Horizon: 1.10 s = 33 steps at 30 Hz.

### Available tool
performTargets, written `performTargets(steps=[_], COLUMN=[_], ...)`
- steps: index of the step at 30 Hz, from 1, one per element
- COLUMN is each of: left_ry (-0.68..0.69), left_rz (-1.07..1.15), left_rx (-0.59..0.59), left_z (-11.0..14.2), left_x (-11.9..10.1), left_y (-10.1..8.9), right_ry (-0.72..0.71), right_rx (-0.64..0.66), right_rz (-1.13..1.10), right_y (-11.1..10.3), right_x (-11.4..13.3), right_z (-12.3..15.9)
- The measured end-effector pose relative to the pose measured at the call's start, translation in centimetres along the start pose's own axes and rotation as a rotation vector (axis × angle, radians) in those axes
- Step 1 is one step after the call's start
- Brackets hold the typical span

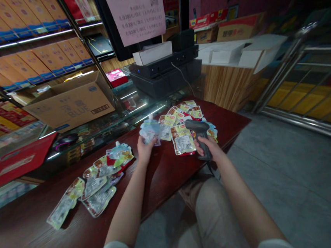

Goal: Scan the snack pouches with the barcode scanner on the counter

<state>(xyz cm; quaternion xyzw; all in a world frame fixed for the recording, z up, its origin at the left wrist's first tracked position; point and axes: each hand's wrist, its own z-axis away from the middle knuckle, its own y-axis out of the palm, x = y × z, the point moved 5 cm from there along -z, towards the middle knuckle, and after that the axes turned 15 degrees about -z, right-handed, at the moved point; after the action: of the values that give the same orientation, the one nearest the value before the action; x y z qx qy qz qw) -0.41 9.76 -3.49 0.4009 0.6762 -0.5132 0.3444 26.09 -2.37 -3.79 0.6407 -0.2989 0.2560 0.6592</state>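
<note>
- The left hand (144, 148) pinches a blue spouted pouch (150, 130) between thumb and fingers over the tabletop (164, 173), between two packet piles; its soft film could crease or slip if squeezed unevenly.
- The right hand (210, 147) has its fingers wrapped round the handle of a barcode scanner (196, 125); whether one presses a trigger, I cannot tell.
- A low scanner swing could knock the right packet pile (182, 144) over the near edge.
- Glare or a covering thumb could spoil a reading.
- The left packet pile (94, 185) overlaps loosely; a dragging forearm could scatter it.
</note>
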Motion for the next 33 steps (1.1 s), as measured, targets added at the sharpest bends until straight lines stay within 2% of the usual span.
performTargets(steps=[2, 7, 13, 17, 20, 24, 29, 33], left_ry=[-0.034, -0.069, -0.154, -0.178, -0.2, -0.25, -0.297, -0.278], left_rz=[0.087, 0.116, 0.288, 0.381, 0.491, 0.588, 0.593, 0.558], left_rx=[-0.051, -0.172, -0.099, -0.13, -0.15, -0.082, 0.002, 0.017], left_z=[-0.1, -0.6, -1.2, -1.5, -1.7, -2.0, -1.8, -1.8], left_x=[0.1, 0.5, 1.6, 1.8, 2.0, 2.4, 2.5, 2.6], left_y=[-0.2, -0.7, -0.1, -0.3, -0.4, -0.1, 0.1, 0.2], right_ry=[-0.016, -0.002, 0.031, 0.097, 0.142, 0.219, 0.285, 0.333], right_rx=[-0.007, 0.023, 0.123, 0.174, 0.189, 0.209, 0.216, 0.249], right_rz=[-0.009, 0.017, 0.0, -0.019, -0.042, -0.065, 0.006, 0.053], right_y=[0.1, 1.5, 6.1, 8.0, 8.4, 8.4, 8.2, 8.3], right_x=[0.1, 0.5, 0.1, -1.5, -2.9, -4.6, -5.3, -5.3], right_z=[0.0, -0.5, -3.1, -4.8, -5.6, -5.8, -4.9, -4.1])
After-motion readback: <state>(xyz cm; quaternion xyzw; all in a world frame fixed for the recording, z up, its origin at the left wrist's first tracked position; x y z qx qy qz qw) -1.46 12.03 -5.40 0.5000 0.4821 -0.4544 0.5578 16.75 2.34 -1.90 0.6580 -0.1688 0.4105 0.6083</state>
